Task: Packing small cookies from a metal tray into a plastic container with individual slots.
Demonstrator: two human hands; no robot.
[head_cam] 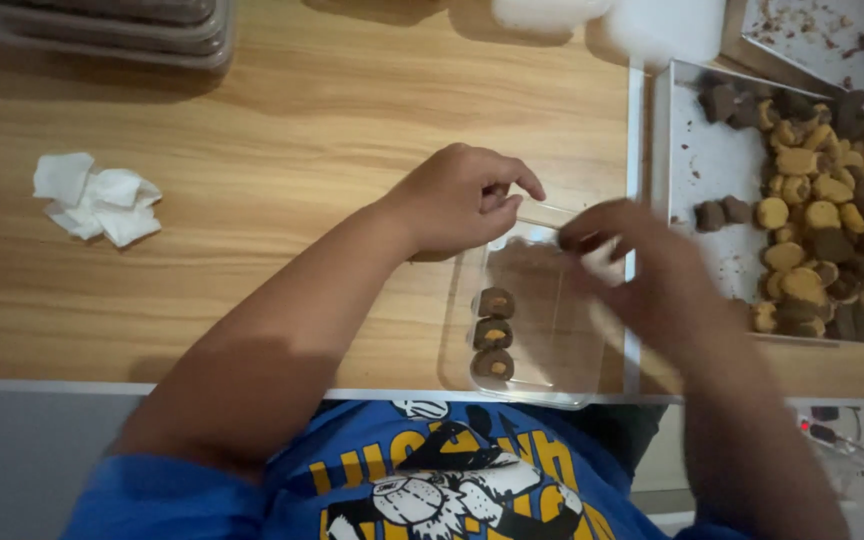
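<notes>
Blurred hands (552, 235) over clear container (542, 380)

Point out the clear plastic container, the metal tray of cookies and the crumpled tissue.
Clear plastic container (552, 345): head view, bare floor of it.
Metal tray (717, 165): head view, bare left part.
Crumpled tissue (97, 197): head view, its middle.

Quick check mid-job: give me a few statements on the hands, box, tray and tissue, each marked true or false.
1. Three cookies lie in the clear box. True.
2. The left hand rests on the crumpled tissue. False: it is at the box's far rim; the tissue lies apart to the left.
3. The metal tray right of the box holds brown and yellow cookies. True.
4. The right hand is inside the tray. False: it is over the box, fingers pinched on a dark piece.
</notes>
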